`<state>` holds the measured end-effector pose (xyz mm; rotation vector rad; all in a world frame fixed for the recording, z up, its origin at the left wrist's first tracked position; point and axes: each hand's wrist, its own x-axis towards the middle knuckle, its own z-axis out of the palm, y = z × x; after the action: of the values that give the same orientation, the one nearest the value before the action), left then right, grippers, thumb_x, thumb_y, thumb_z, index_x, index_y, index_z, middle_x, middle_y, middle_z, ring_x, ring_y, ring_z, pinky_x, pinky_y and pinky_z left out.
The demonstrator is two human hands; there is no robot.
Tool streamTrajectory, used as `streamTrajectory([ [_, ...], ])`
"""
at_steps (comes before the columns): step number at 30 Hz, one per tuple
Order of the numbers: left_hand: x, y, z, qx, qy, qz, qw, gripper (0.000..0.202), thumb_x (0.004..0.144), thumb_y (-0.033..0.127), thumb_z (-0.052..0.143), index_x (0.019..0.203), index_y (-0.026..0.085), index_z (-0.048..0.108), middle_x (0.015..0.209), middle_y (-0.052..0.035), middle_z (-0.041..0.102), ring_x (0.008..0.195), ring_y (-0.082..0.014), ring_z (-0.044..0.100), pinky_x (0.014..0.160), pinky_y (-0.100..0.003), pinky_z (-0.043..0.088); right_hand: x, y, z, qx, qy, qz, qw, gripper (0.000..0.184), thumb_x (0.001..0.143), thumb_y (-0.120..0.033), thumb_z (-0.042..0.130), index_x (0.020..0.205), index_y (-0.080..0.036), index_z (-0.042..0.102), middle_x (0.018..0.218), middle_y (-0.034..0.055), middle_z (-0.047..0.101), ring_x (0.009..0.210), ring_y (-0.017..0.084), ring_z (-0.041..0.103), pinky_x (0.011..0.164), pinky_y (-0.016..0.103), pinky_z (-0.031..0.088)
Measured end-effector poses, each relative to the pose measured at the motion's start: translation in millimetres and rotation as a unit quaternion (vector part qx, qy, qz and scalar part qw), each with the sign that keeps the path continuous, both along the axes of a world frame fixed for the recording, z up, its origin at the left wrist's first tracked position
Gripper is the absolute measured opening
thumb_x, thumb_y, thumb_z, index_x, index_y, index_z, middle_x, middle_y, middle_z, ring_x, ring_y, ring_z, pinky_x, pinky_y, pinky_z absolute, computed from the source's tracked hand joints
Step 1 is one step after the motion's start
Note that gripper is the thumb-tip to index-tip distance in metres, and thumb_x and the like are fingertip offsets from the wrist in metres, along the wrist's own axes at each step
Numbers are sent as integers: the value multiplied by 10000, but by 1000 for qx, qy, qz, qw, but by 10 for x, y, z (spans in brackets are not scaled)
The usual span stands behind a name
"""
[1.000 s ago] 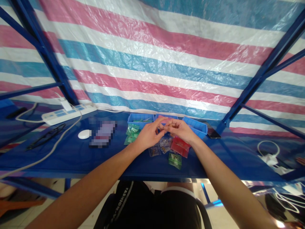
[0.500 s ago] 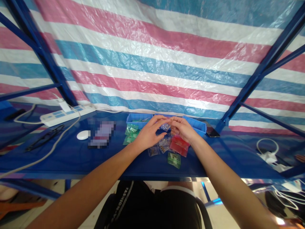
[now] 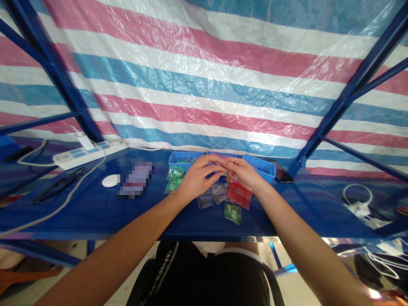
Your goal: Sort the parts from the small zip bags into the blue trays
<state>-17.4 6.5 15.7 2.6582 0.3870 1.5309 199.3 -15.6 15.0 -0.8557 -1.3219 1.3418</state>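
Observation:
My left hand (image 3: 198, 175) and my right hand (image 3: 241, 172) meet at the fingertips over the table, in front of the blue bins. Both are closed in a pinch on a small clear plastic bag (image 3: 225, 172), mostly hidden by the fingers. Just below them lie clear bags (image 3: 205, 200) with small metal parts inside. A red bag (image 3: 239, 195) rests under my right wrist, and a green bag (image 3: 232, 213) sits nearer the table's front edge. More green bags (image 3: 174, 185) are beside my left hand.
Along the back stand a left blue bin (image 3: 172, 159) and a right blue bin (image 3: 270, 171), with another partly hidden between. A dark phone (image 3: 283, 173) lies at right. Leftward are a pixelated object (image 3: 135, 180), a white oval object (image 3: 111, 180), glasses (image 3: 60, 185) and a power strip (image 3: 68, 160).
My left thumb and fingers have closed toward my right fingertips. The clear bag, plainer to see between the hands before, is now mostly covered. The bags on the table have stayed put.

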Motion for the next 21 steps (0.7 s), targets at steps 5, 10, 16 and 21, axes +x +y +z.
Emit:
streamTrajectory([
  [5, 9, -23, 5, -32, 17, 13, 999, 141, 1054, 246, 675, 1151, 226, 776, 1108, -75, 791, 1074, -219, 737, 977, -373, 591, -8, 7, 29, 21, -5, -44, 999, 447, 880, -627, 823, 800, -209, 688, 639, -34, 558, 513, 103, 452, 514, 271, 429],
  [10, -5, -47, 14, -86, 6, 61, 994, 214, 1072, 304, 651, 1245, 225, 748, 1080, -55, 794, 887, -177, 744, 830, -303, 600, -21, -28, 78, 41, -31, -26, 998, 426, 859, -626, 842, 904, -213, 752, 762, 2, 662, 643, 142, 589, 577, 274, 490],
  [16, -1, -42, 14, -142, -9, 61, 988, 321, 1052, 339, 670, 1351, 228, 702, 1131, -53, 804, 845, -169, 752, 785, -283, 609, -10, -30, 62, 100, -75, -13, 992, 363, 867, -539, 865, 1033, -222, 806, 981, 41, 785, 719, 147, 646, 656, 291, 530],
  [21, 6, -18, -20, -160, 8, 50, 986, 389, 1020, 299, 687, 1405, 249, 659, 1013, -20, 785, 717, -156, 709, 695, -282, 592, 10, -11, 29, 103, -92, -23, 990, 340, 850, -527, 882, 980, -225, 791, 917, 27, 785, 649, 147, 637, 639, 308, 518],
])
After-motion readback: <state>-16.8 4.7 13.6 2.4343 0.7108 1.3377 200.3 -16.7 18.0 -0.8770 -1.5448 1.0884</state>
